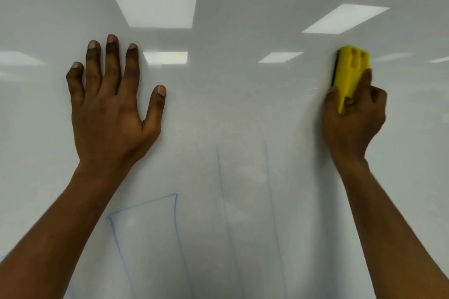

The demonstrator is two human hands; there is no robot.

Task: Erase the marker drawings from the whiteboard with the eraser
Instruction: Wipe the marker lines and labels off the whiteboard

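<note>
While the right hand (352, 124) curls its fingers (365, 80) round the yellow eraser (349, 73), the eraser protrudes above them against the whiteboard (243, 104). Left hand (109, 114) lies flat, fingers spread, holding nothing. Blue lines (221, 177) sit lower, between both arms.

Even, diffuse overhead lighting on a glossy whiteboard (230, 109). Rectangular ceiling-light reflections (155, 6) form bright glare patches across its upper half. Shadow is faint, a soft rim beside the left hand (109, 109). The right hand (352, 124) and eraser (351, 73) show slight motion blur. The blue marker lines (226, 201) lean and curve slightly toward the lower edge.
</note>
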